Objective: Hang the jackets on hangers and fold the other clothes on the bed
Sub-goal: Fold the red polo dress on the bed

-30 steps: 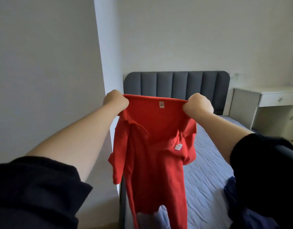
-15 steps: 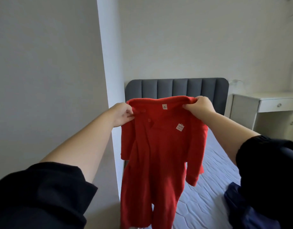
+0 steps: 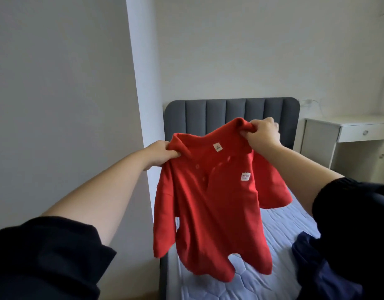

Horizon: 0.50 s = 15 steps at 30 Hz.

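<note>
Red shirt (image 3: pixel 208 202) hung in the air over the bed (image 3: pixel 282 221), front to the camera, collar up, hem low over the mattress. Left hand (image 3: pixel 162 154) pinched one shoulder by the collar, fingers curled into the cloth. Right hand (image 3: pixel 262 133) gripped the other shoulder, cloth bunched in its fist. Versus half a second before: right hand had risen above the left, so the shirt hung tilted and spread wider. Shirt stretched between both hands. Navy garment (image 3: pixel 305 252) lay on the bed, lower right; headboard (image 3: pixel 208 113) behind; white surface (image 3: pixel 349 124) far right.
</note>
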Motion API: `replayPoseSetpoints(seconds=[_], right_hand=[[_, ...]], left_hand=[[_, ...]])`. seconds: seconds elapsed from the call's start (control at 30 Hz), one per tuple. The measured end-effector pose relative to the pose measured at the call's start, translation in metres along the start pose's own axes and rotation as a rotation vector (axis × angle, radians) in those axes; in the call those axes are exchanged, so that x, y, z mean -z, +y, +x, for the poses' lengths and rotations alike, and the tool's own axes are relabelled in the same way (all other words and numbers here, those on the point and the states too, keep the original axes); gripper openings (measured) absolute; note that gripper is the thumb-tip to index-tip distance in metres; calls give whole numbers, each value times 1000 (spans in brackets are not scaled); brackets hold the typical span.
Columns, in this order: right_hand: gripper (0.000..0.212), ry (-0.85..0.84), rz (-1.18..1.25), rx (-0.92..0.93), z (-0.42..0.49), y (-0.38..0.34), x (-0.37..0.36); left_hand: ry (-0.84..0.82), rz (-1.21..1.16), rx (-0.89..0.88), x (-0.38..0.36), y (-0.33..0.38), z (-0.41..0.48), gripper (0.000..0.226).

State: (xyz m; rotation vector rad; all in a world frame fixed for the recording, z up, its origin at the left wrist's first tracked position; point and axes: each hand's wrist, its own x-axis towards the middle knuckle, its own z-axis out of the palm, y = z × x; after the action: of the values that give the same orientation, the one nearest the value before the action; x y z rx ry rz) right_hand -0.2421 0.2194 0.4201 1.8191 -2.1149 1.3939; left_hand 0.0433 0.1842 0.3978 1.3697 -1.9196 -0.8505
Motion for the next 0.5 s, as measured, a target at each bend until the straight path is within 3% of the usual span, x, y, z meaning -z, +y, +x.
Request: replayPoseSetpoints(seconds=[0.17, 0.33, 0.4, 0.5], right_hand=[[33, -439, 458, -339, -8, 20, 9], [33, -810, 627, -517, -15, 46, 8], [35, -696, 444, -481, -10, 57, -7], [41, -396, -12, -298, -7, 79, -44]], left_hand=[[-346, -268, 142, -17, -5, -4, 21], [-512, -564, 6, -29, -12, 6, 28], [-426, -557, 52, -37, -21, 17, 25], [-170, -196, 175, -56, -49, 35, 26]])
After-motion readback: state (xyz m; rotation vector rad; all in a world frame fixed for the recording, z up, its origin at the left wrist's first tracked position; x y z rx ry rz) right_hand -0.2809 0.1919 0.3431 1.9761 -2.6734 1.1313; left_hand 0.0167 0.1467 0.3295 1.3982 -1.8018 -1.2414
